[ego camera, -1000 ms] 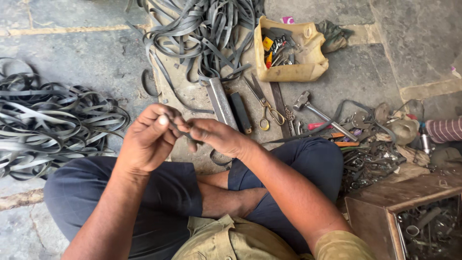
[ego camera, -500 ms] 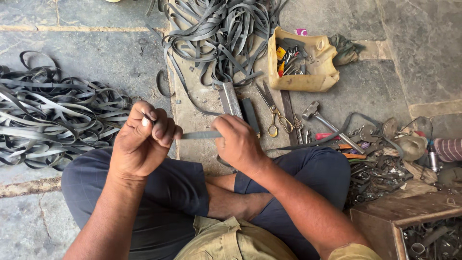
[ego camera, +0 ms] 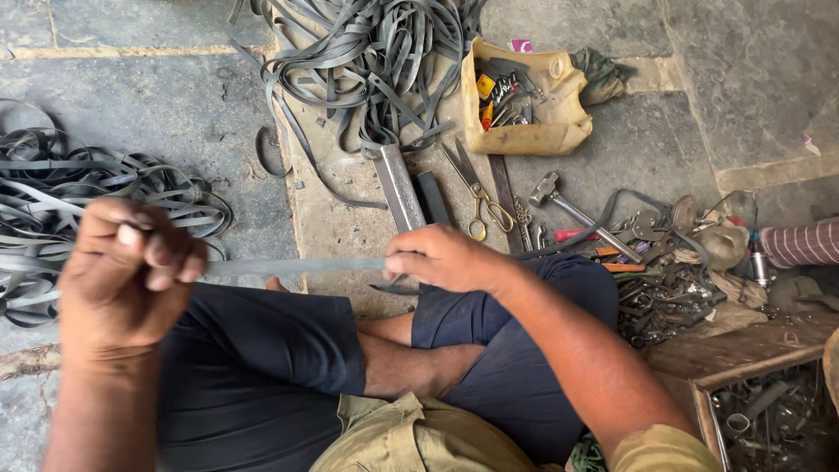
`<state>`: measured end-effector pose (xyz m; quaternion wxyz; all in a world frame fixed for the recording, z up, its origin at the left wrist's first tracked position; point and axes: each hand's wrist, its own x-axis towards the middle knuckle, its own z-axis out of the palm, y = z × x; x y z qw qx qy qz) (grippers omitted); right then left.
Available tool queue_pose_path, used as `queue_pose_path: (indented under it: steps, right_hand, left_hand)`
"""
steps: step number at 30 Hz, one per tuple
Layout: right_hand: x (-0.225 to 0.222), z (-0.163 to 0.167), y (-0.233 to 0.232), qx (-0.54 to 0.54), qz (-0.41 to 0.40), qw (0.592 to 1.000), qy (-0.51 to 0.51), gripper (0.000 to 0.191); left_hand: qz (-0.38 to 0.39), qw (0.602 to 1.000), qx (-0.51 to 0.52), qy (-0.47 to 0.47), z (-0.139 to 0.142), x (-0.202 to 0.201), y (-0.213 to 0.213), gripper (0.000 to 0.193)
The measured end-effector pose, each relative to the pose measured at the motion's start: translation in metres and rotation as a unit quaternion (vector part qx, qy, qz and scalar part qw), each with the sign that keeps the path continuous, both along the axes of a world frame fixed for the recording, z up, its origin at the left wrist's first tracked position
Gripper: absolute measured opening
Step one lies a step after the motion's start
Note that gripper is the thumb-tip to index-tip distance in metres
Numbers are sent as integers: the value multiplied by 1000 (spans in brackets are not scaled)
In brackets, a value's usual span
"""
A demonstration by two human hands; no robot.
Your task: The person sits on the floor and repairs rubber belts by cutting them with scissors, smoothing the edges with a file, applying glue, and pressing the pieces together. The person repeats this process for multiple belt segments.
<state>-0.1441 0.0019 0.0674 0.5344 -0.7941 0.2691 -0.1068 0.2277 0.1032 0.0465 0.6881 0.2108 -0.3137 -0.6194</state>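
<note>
The setting was a grey stone-slab floor [ego camera: 157, 131], on which the person sat cross-legged in dark blue shorts. Nearest the camera, the left hand [ego camera: 131, 271] was clenched in a fist around one end of a thin grey rubber strip [ego camera: 293, 266]. The right hand [ego camera: 446, 258] pinched the other end between thumb and fingers. The strip ran taut and roughly level between the two grips, above the knees.

Just beyond the right hand lay a flat grey metal bar [ego camera: 399, 188], a dark rectangular block [ego camera: 433, 197] beside it, and yellow-handled scissors [ego camera: 476, 192]. A steel hammer [ego camera: 559, 201] lay to their right, near a heap of small metal scrap [ego camera: 673, 280]. A wooden box [ego camera: 743, 367] stood at the lower right.

Further off, a cut-open yellow plastic container [ego camera: 524, 131] held assorted tools. A tangle of grey rubber strips [ego camera: 367, 61] lay at the top, another pile [ego camera: 52, 210] at the left.
</note>
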Motion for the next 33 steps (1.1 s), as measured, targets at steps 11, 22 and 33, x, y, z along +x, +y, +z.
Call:
queue_pose_path:
  steps: [11, 22, 33]
  right_hand:
    - [-101, -9, -37, 89, -120, 963, 226, 24]
    - [-78, -1, -13, -36, -104, 977, 182, 22]
    - [6, 17, 19, -91, -70, 975, 192, 26]
  left_hand:
    - [87, 995, 41, 0, -85, 187, 16, 20]
    - [168, 942, 200, -212, -10, 121, -18, 10]
    - [-330, 872, 55, -357, -10, -119, -42, 12]
